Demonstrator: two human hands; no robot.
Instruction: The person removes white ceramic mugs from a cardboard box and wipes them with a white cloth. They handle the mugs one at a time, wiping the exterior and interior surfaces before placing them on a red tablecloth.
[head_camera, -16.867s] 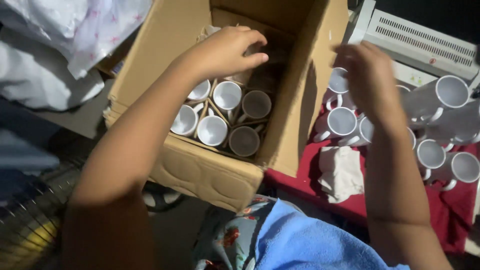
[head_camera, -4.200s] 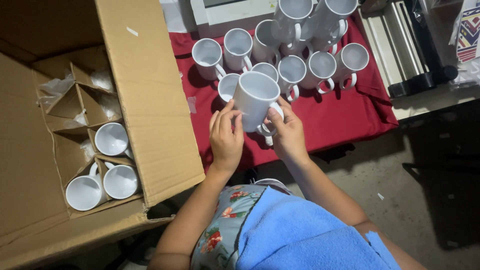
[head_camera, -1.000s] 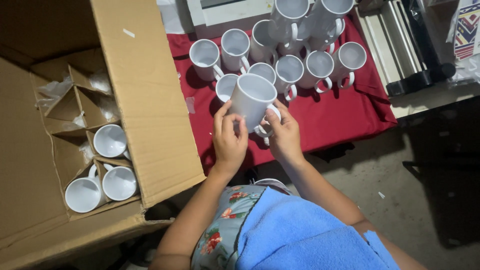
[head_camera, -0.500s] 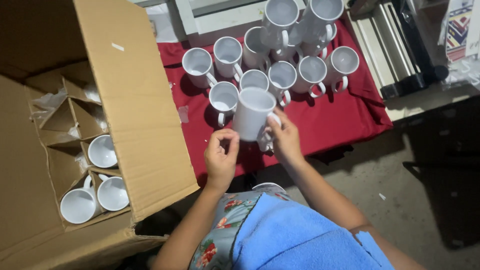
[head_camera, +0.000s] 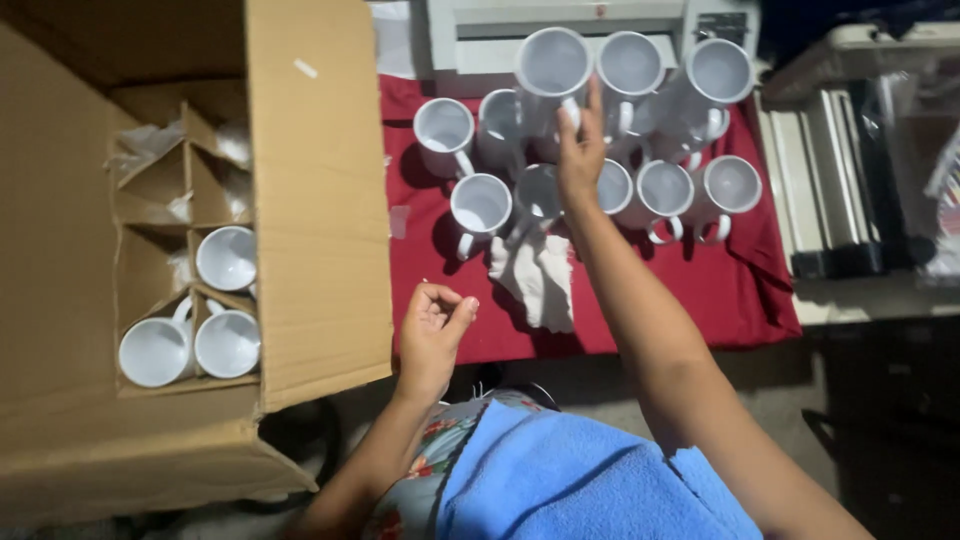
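White ceramic marks the mug (head_camera: 553, 68) that the right hand (head_camera: 578, 160) holds by the handle, fingers closed on it, raised above the back row of other mugs (head_camera: 640, 130) on the red cloth (head_camera: 720, 290) covering the surface. The left hand (head_camera: 432, 328) hangs free near the cloth's front edge, fingers loosely curled around nothing. A crumpled white rag (head_camera: 538, 280) lies between the hands. Left, a cardboard box (head_camera: 310, 200) has three mugs in its dividers.
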